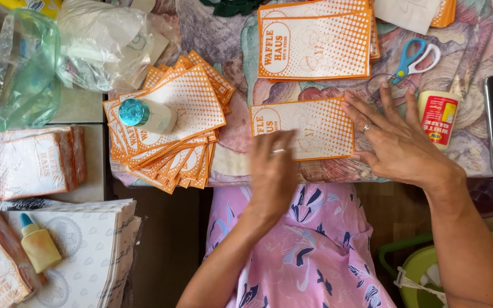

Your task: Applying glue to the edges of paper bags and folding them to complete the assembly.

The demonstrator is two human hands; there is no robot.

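Fingers of both hands spread flat on orange paper bag (309, 122); left hand (272, 171) blurred, probably pressing edge.

Home craft table, small-scale paper bag making by hand. Signs: patterned floral tablecloth (486, 34) over table; fanned pile of orange-and-white printed paper bags (169, 122), neater stack (315, 40) further back, more bundles (27, 165) on side shelf; glue bottle with red label (439, 117), blue-handled scissors (415, 57), small yellow glue bottle (38, 245); crumpled plastic bags (58, 51); seated person in pink floral dress (303, 251); green plastic bin (423, 274) on floor
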